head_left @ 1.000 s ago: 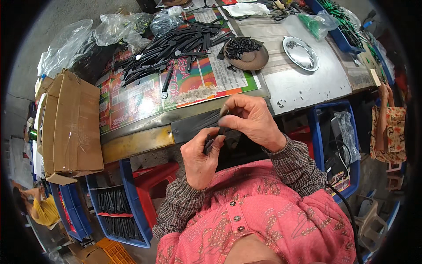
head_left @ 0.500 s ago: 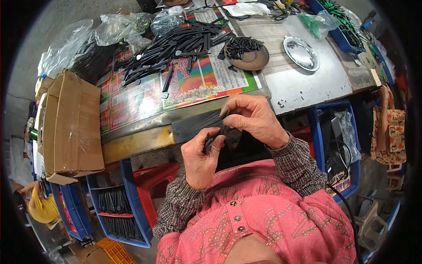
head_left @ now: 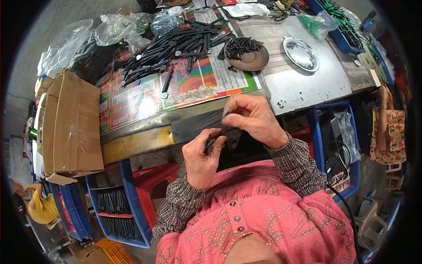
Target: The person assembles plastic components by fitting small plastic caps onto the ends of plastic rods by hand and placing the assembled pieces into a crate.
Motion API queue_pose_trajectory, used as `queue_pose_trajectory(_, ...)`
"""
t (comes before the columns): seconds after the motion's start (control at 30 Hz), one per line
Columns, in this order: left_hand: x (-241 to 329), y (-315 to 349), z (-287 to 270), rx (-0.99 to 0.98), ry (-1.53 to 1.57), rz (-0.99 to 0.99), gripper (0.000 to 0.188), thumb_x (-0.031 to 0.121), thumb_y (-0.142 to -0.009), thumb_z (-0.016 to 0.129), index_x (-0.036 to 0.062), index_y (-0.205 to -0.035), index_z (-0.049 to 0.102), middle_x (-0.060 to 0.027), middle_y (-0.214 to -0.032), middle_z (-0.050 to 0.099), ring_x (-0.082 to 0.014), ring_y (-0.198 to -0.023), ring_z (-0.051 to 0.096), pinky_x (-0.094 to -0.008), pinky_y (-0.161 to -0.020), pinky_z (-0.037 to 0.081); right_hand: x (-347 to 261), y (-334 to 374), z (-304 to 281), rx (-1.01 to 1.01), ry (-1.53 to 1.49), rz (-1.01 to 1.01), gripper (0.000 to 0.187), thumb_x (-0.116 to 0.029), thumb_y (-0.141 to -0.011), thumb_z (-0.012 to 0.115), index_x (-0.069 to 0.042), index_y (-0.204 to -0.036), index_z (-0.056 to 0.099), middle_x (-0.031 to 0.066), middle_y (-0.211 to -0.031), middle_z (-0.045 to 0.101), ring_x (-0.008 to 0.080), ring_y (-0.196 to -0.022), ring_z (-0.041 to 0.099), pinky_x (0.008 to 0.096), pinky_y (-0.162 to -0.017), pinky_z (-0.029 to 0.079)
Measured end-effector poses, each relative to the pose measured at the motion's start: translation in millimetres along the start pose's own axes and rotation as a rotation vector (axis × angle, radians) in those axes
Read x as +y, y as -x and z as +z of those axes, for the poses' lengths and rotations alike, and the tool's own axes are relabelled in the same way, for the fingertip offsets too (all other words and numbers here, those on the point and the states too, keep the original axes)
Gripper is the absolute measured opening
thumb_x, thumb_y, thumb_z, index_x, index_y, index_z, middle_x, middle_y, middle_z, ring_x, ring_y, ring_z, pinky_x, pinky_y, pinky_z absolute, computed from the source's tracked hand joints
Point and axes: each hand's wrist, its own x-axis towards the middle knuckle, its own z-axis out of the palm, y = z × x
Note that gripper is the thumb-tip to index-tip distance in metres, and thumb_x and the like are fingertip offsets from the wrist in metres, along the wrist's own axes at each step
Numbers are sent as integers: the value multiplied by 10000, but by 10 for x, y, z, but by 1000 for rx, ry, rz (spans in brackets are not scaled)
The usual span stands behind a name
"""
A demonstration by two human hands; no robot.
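Note:
Just in front of the table's edge, my left hand [head_left: 200, 159] is closed round several small black pieces [head_left: 210, 145], their ends showing between thumb and fingers. My right hand [head_left: 258, 121] pinches the upper end of a slim black piece [head_left: 223, 129] that stands up from the left hand. Fingertips hide most of that piece, so its exact kind is unclear. Beyond my hands lies a pile of long flat black strips [head_left: 176, 53] on a colourful printed sheet [head_left: 193, 83]. To its right, a brown bowl [head_left: 257, 62] holds many small dark pointed parts.
A round metal dish [head_left: 303, 57] with dark bits sits on a metal sheet [head_left: 307, 86]. At the left stands a cardboard box [head_left: 77, 127]. Blue crates [head_left: 147, 220] flank me below the table, beside a red stool [head_left: 151, 182]. A person in yellow [head_left: 43, 207] is far left.
Both hands stay nearly in place, still closed on the black pieces. The left has shifted very slightly to the right, and the fingers of the right have moved a little.

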Motion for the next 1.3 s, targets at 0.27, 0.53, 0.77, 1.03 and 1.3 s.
queue_pose_trajectory(0.27,-12,22,-22,-5,15,-20,165,113,-921,665,-37,-984,636,-22,-743,638,-70,-684,583,-217,-616,468,-148,12,96,59,61,75,86,-17,-853,692,20,-888,622,-20,-819,582,35,-719,535,189,-611,445)
queue_pose_trajectory(0.53,12,-5,27,28,-49,6,178,117,-917,670,-42,-987,630,-33,-750,644,-69,-680,584,-220,-625,477,-16,9,67,77,186,-19,102,-28,-854,697,20,-895,618,-15,-830,589,34,-723,537,182,-612,441)
queue_pose_trajectory(0.77,27,29,-82,-14,82,-90,127,61,-916,628,-35,-996,648,-55,-779,675,-87,-701,625,-236,-634,501,-54,-24,152,70,123,77,55,-27,-850,657,15,-850,622,-10,-753,593,38,-674,541,200,-589,439)
queue_pose_trajectory(1.03,-91,91,-4,172,9,184,192,34,-776,730,-11,-938,638,-186,-834,643,-337,-737,659,-357,-633,519,37,93,316,236,111,-13,50,17,-873,601,-1,-844,564,6,-736,540,58,-552,462,196,-486,355)
queue_pose_trajectory(1.3,-132,193,-170,207,82,172,155,42,-772,724,6,-885,624,-174,-765,620,-354,-690,634,-378,-568,479,179,68,405,172,65,-30,46,-5,-901,613,17,-910,574,20,-802,528,68,-590,471,198,-507,365)
